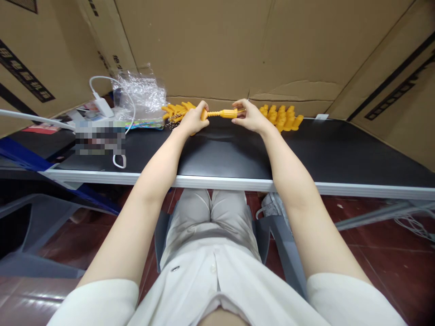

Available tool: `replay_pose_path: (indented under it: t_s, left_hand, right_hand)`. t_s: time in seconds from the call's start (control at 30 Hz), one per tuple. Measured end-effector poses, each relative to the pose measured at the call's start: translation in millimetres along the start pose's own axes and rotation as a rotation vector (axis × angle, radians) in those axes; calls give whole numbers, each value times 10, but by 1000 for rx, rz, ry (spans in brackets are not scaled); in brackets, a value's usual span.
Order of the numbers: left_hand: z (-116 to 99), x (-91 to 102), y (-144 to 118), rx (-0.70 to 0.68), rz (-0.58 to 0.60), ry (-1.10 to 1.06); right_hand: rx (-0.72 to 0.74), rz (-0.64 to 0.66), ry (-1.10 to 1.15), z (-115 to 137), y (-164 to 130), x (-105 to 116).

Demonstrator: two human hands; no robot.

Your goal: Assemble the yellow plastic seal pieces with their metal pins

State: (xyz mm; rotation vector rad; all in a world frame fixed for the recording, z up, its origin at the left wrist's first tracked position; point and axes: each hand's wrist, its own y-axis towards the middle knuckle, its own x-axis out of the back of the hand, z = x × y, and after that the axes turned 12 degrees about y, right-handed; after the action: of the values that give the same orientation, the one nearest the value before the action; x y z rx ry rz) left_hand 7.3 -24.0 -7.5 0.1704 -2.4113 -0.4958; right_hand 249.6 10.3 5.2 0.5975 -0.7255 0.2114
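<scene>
My left hand [193, 120] and my right hand [249, 117] together hold one long yellow plastic piece [222, 113] level above the black tabletop [224, 154]. The left hand grips its left end, the right hand pinches its thicker right end. Behind the left hand lies a pile of yellow pieces with small metal chains [177, 113]. To the right of the right hand sits a second group of yellow pieces [282, 117], near the back of the table.
A crumpled clear plastic bag [141, 93], a white charger with its cable [102, 106] and a colourful packet lie at the table's back left. Cardboard walls [210, 45] close in the table. A grey plastic chair [37, 226] stands to the left on the red floor.
</scene>
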Motion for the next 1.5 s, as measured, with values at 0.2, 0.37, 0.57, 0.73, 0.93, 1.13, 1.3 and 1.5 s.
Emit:
replay_pose_path:
  t_s: [0.2, 0.37, 0.57, 0.73, 0.93, 1.13, 1.3, 1.5]
  left_hand:
    - [19, 33, 21, -22, -34, -42]
    - [45, 40, 41, -97, -52, 78]
    - [-33, 34, 1, -54, -57, 9]
    - [-45, 16, -2, -42, -53, -45]
    - [75, -37, 82, -162, -42, 225]
    - [267, -37, 201, -262, -75, 381]
    - [340, -22, 225, -284, -80, 392]
    - [284, -9, 194, -257, -64, 465]
  right_hand:
    - [-128, -25, 357, 125, -65, 87]
    - [-211, -56, 511, 138, -61, 28]
    - [-270, -76, 483, 95, -25, -37]
    - [-311, -118, 508, 14, 25, -65]
    - [-394, -155, 545, 121, -7, -51]
    - [-477, -130, 659, 283, -46, 36]
    - [-332, -122, 745, 262, -91, 95]
    - [-234, -102, 744, 225, -122, 78]
